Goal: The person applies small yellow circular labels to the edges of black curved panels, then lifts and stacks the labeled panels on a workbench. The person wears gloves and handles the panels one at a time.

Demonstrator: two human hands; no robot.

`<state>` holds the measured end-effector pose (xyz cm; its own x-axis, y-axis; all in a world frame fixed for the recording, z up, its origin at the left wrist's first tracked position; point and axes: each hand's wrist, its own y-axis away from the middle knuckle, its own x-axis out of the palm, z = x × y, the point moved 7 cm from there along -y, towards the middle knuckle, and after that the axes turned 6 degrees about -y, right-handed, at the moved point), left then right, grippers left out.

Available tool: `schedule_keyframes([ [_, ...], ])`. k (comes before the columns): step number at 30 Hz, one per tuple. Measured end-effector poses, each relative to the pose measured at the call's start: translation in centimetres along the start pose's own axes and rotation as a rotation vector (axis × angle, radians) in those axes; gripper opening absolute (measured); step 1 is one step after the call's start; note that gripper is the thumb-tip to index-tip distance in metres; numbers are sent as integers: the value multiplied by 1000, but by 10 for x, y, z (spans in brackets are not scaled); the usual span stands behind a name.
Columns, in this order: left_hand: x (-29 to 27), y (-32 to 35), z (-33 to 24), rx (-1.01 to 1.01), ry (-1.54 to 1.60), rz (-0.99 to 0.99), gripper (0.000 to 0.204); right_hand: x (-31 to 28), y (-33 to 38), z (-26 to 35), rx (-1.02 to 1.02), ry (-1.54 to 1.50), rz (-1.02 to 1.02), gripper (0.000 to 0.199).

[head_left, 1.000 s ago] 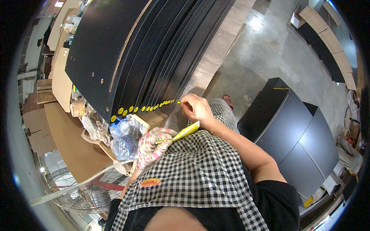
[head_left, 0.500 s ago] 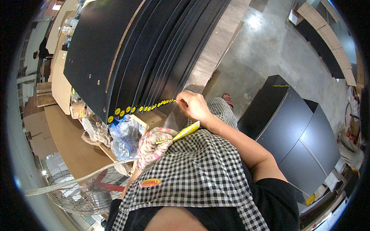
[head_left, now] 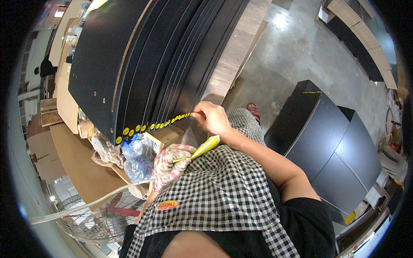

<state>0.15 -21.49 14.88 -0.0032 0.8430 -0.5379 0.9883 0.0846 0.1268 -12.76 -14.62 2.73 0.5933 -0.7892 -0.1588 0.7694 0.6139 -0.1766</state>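
Black panels [head_left: 148, 56] rest on a wood-grained surface [head_left: 234, 47].

Panels [head_left: 157, 60] are black, stickers [head_left: 162, 125] yellow, the apron [head_left: 215, 189] checked black and white, the glove [head_left: 172, 165] pink-spotted cream

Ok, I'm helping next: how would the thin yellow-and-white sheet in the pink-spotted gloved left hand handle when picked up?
The sheet is probably light and floppy, being thin and curled. It likely creases easily, narrowing sharply toward the left hand.
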Motion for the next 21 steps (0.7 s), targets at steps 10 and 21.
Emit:
schedule_keyframes([
  [10,-8,5,-8,73,-69,-89,9,-2,30,9,63,-280,72,8],
  [21,-10,19,11,72,76,-136,5,29,51,30,195,-727,429,31],
])
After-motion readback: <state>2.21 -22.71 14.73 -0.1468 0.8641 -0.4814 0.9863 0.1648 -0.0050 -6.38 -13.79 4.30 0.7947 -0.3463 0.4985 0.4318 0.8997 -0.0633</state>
